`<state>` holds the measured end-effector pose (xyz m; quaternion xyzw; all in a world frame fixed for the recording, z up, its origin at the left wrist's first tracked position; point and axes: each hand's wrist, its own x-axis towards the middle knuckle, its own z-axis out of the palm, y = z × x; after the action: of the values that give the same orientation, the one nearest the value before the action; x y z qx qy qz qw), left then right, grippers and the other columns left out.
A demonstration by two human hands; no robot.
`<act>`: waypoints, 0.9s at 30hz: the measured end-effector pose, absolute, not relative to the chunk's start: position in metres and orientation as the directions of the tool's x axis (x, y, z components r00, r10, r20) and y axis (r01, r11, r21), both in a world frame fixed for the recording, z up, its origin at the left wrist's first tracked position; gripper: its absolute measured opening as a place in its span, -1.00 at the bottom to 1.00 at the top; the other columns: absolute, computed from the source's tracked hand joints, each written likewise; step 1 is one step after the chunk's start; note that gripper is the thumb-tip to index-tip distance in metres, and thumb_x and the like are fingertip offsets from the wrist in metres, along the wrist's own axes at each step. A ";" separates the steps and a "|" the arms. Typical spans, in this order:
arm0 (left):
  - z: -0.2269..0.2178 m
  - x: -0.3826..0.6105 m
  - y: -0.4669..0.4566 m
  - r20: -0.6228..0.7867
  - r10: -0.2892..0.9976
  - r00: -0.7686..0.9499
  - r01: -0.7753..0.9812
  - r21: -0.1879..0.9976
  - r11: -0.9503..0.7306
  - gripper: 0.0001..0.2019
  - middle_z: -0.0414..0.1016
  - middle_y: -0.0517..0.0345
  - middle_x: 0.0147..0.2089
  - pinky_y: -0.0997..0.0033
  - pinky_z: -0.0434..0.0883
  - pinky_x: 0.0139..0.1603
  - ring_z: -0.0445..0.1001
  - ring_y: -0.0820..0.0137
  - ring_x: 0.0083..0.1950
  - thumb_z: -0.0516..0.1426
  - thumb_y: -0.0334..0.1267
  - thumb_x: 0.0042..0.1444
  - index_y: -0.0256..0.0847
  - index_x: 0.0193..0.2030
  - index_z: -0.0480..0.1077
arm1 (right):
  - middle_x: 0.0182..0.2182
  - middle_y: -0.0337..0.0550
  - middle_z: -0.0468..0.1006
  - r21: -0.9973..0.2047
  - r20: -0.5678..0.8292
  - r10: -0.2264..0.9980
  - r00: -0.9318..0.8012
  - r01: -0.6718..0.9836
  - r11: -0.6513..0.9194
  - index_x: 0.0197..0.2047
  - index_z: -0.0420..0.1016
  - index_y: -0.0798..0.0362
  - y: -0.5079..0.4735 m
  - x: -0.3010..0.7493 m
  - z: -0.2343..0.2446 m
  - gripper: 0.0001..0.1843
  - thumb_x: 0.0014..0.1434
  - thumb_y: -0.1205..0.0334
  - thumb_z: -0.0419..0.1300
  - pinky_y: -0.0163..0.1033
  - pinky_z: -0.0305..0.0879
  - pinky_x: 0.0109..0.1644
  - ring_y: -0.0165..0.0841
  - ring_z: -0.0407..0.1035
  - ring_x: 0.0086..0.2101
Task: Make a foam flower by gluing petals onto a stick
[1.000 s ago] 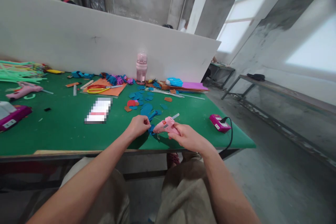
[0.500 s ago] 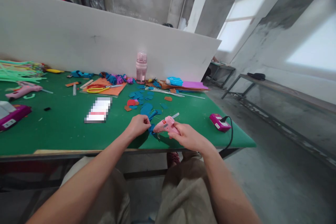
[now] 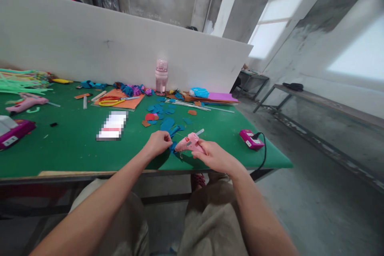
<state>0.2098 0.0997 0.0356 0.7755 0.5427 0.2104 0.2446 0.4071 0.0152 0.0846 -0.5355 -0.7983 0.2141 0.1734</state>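
My right hand [image 3: 214, 155] is wrapped round the handle of a pink hot glue gun [image 3: 187, 143], whose nozzle points left. A clear glue stick [image 3: 200, 131] juts from its back end. The nozzle is at a small blue felt piece [image 3: 173, 147]; I cannot tell whether they touch. My left hand [image 3: 159, 143] pinches this blue felt piece at its left side, with the fingertips partly hidden. Just beyond the hands lie a rolled blue piece [image 3: 175, 130] and a larger flat blue piece [image 3: 167, 124].
Blue cut pieces [image 3: 156, 109], scissors [image 3: 115, 101], a blurred phone-like rectangle [image 3: 113, 126] and a pink bottle [image 3: 161, 77] lie or stand on the green table [image 3: 72, 144]. A second glue gun [image 3: 27, 103] is at left. A purple power strip [image 3: 251, 140] with a black cord sits at right.
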 end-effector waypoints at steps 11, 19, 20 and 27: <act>0.036 0.210 0.100 0.059 0.946 0.320 0.738 0.610 -0.288 -0.91 0.37 0.21 -0.59 0.51 0.13 -0.50 0.33 0.44 -0.47 0.06 -0.32 -0.18 -0.25 -0.56 0.37 | -0.32 -0.10 0.47 -0.509 0.040 0.934 -0.356 0.797 0.326 -0.27 0.36 0.12 0.014 0.407 0.086 -0.82 0.11 0.21 0.03 -0.32 0.09 -0.31 -0.34 0.30 -0.35; 0.037 0.211 0.099 0.062 0.946 0.318 0.740 0.608 -0.288 -0.92 0.38 0.21 -0.58 0.52 0.13 -0.50 0.34 0.43 -0.46 0.07 -0.34 -0.18 -0.25 -0.57 0.38 | -0.30 -0.09 0.47 -0.503 0.036 0.929 -0.367 0.797 0.335 -0.28 0.35 0.11 0.014 0.407 0.086 -0.82 0.12 0.20 0.02 -0.32 0.08 -0.32 -0.34 0.30 -0.34; 0.037 0.211 0.099 0.059 0.947 0.316 0.740 0.609 -0.285 -0.92 0.38 0.21 -0.58 0.52 0.13 -0.50 0.34 0.44 -0.46 0.08 -0.34 -0.18 -0.25 -0.56 0.38 | -0.31 -0.09 0.47 -0.501 0.037 0.930 -0.365 0.799 0.333 -0.28 0.35 0.11 0.014 0.407 0.086 -0.82 0.12 0.20 0.02 -0.32 0.08 -0.33 -0.34 0.30 -0.35; 0.037 0.210 0.099 0.058 0.944 0.324 0.735 0.613 -0.289 -0.91 0.38 0.21 -0.59 0.52 0.13 -0.50 0.34 0.44 -0.46 0.07 -0.33 -0.18 -0.25 -0.57 0.38 | -0.31 -0.10 0.46 -0.498 0.037 0.930 -0.365 0.800 0.333 -0.28 0.34 0.11 0.015 0.407 0.086 -0.82 0.12 0.20 0.01 -0.32 0.08 -0.34 -0.34 0.30 -0.35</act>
<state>0.2098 0.0993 0.0369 0.7748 0.5420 0.2108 0.2481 0.4073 0.0146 0.0863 -0.5405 -0.8006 0.2032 0.1601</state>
